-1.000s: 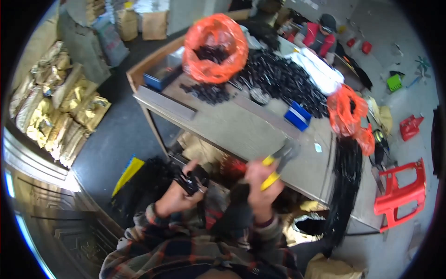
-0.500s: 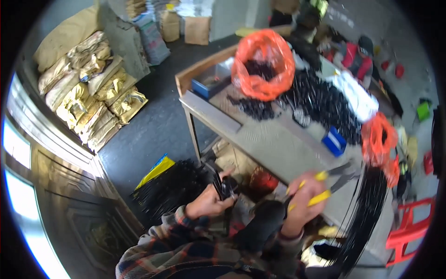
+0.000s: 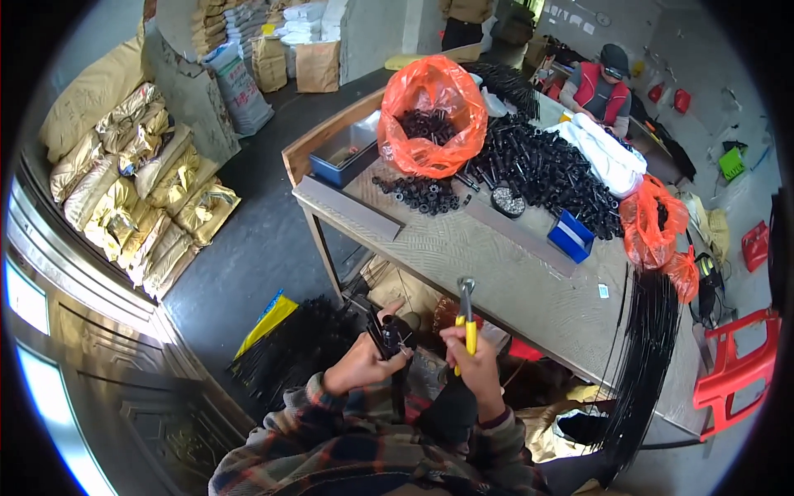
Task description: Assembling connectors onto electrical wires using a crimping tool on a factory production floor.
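Note:
My left hand (image 3: pixel 361 364) is closed around a black plastic fitting (image 3: pixel 392 334) with long, thin black parts. A small pale metal bit shows at the fitting's near side; its kind cannot be made out. Just to the right, my right hand (image 3: pixel 477 368) grips a pair of yellow-handled pliers (image 3: pixel 470 335). The rounded metal head points away from me toward the table edge, apart from the fitting. Black rods (image 3: pixel 298 347) lie in a heap left of my left hand, beside a yellow and blue sheet.
The table (image 3: pixel 513 285) holds a heap of black plastic parts (image 3: pixel 538 169), an orange bag (image 3: pixel 471 149), two blue bins and a round dish (image 3: pixel 507 201). Long black strands (image 3: pixel 649 331) hang over its near right side. A red stool (image 3: pixel 736 376) stands right; a person sits beyond the table.
The pliers have swung from pointing right, with handles spread, to pointing away from me with handles closer together. My right hand has moved left, nearer my left hand, which keeps the fitting.

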### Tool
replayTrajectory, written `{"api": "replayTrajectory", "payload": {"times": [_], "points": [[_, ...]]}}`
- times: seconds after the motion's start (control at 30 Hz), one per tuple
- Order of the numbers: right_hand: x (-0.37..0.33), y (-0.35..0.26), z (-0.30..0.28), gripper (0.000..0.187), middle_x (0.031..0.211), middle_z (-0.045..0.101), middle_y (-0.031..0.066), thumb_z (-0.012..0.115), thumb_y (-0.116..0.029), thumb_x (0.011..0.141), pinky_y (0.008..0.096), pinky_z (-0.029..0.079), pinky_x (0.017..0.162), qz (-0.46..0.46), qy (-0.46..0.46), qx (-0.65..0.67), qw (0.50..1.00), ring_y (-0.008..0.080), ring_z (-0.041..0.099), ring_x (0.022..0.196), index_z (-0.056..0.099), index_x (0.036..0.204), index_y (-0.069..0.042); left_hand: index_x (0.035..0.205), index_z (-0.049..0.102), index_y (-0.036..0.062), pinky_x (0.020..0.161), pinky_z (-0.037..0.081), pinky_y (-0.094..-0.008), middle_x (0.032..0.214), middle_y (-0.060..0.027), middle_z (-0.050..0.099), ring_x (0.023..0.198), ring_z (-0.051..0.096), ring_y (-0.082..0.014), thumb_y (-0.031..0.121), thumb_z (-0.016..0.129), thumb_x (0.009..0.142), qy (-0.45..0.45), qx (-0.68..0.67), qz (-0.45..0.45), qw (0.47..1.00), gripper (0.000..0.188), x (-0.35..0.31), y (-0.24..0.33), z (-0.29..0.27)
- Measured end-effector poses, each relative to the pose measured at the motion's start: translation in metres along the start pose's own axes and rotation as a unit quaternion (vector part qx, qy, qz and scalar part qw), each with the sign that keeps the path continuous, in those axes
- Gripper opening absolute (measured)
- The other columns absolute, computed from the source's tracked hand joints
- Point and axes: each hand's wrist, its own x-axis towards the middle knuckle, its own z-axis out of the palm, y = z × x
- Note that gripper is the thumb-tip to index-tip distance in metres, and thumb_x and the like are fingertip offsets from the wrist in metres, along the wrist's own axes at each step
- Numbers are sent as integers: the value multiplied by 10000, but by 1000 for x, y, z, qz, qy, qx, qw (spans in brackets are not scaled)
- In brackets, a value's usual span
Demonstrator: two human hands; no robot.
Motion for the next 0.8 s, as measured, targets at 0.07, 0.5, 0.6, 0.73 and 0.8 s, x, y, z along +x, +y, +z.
{"api": "replayTrajectory", "payload": {"times": [0.07,0.5,0.6,0.73,0.8], "points": [[-11,7,1,117,673,515,-12,551,-88,856,193,397,505,18,-30,-44,998,50,491,556,609,934,-24,1409,116,35,742,480,-263,712,-32,565,778,615,-132,-34,566,770,16,-31,-35,999,785,-3,2,3],[6,-58,-35,203,1270,448,124,537,-102,769,462,306,993,-371,4,-607,703,280,451,1153,576,962,-51,1412,19,30,686,484,-262,667,-49,586,698,614,-137,-47,497,816,74,-134,-54,987,768,22,27,-7],[14,-58,-27,223,1307,437,40,532,-205,819,453,239,1044,-404,49,-667,624,185,416,1206,586,1013,-110,1415,12,41,675,479,-248,704,-73,613,697,603,-121,-48,507,821,64,-160,-66,983,779,17,16,-10],[15,-60,-22,256,1300,416,-69,551,-240,850,479,189,1073,-469,101,-717,505,107,389,1213,576,1105,-241,1417,8,63,722,504,-273,785,-117,632,760,628,-157,-56,511,827,21,-124,-81,989,785,10,22,-4],[12,-65,-22,296,1314,387,-81,528,-299,863,488,151,1084,-463,92,-743,474,105,375,1220,552,1156,-270,1417,23,61,720,505,-278,780,-108,630,750,623,-154,-58,512,827,25,-140,-85,986,775,4,22,0]]}}
